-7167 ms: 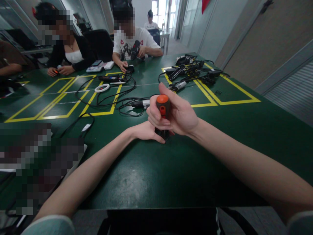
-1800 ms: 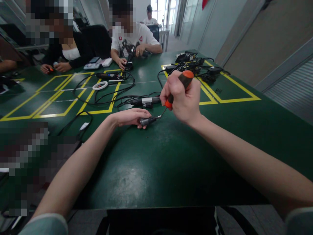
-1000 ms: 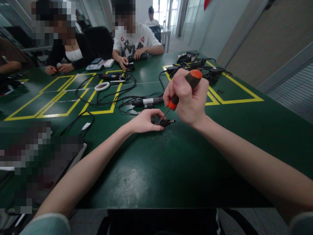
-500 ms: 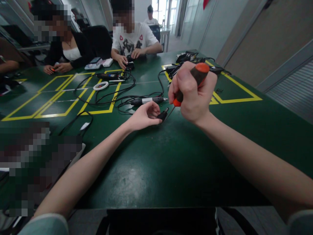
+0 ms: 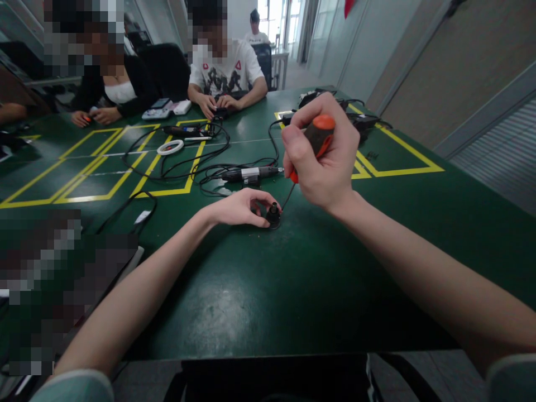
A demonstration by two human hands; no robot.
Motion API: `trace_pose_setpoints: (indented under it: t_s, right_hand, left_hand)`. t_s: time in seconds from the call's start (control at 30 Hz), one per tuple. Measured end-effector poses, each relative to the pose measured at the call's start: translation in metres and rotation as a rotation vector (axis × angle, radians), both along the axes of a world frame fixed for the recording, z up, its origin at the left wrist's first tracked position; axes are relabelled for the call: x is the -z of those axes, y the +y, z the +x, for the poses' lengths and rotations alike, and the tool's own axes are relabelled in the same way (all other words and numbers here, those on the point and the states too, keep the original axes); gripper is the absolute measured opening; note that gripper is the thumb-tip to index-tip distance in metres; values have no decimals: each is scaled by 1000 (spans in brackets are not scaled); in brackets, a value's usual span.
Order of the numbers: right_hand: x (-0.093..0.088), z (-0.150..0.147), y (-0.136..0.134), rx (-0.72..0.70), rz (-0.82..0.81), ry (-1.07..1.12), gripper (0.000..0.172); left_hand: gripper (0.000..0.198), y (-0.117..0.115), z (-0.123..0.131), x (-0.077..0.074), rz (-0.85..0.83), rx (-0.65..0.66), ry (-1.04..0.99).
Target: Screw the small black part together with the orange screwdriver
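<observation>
My left hand (image 5: 238, 207) rests on the green table (image 5: 259, 290) and pinches a small black cylindrical part (image 5: 273, 215), which stands upright on the surface. My right hand (image 5: 324, 159) is wrapped round the orange and black handle of a screwdriver (image 5: 314, 139), held tilted above the part. The thin shaft runs down and left, with its tip beside the top of the black part.
Black cables and a black pen-shaped tool (image 5: 247, 174) lie just beyond my hands. A white ring (image 5: 170, 147) sits among yellow floor-tape boxes. More cables and adapters (image 5: 335, 111) are piled far right. Two people sit across the table, hands on small devices.
The black part was held tilted off the table half a second ago; now it stands upright on the surface. My right hand has lowered slightly with the screwdriver.
</observation>
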State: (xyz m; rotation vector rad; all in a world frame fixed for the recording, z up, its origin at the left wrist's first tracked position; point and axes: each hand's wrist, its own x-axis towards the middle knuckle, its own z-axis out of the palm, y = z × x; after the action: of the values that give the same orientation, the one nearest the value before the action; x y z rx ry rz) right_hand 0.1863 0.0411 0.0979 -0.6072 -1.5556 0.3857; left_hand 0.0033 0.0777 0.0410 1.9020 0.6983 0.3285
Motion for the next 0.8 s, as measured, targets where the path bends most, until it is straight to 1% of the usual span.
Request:
trace_pose_setpoints:
  t_s: [0.07, 0.17, 0.27, 0.33, 0.5, 0.57, 0.67, 0.8]
  right_hand:
    - [1, 0, 1, 3, 24, -6, 31]
    - [4, -1, 5, 34, 96, -60, 23]
    - [8, -1, 7, 62, 131, -133, 19]
    - [10, 0, 8, 72, 139, -175, 19]
    - [14, -2, 7, 49, 152, -206, 20]
    - [14, -3, 5, 34, 115, -171, 19]
    - [12, -7, -1, -2, -8, -93, 19]
    - [12, -11, -6, -97, -164, 3, 20]
  left_hand:
    - [41, -1, 2, 1, -44, -18, -58]
    - [36, -2, 4, 4, -103, -56, -127]
    - [32, -1, 3, 2, -143, -45, -108]
    - [34, -1, 1, 1, -163, -44, -86]
    - [38, -1, -2, 0, -197, -26, -56]
    - [37, 0, -2, 0, -201, -16, -54]
    - [35, 1, -2, 0, -204, -9, -56]
    - [33, 2, -2, 0, -227, 2, -58]
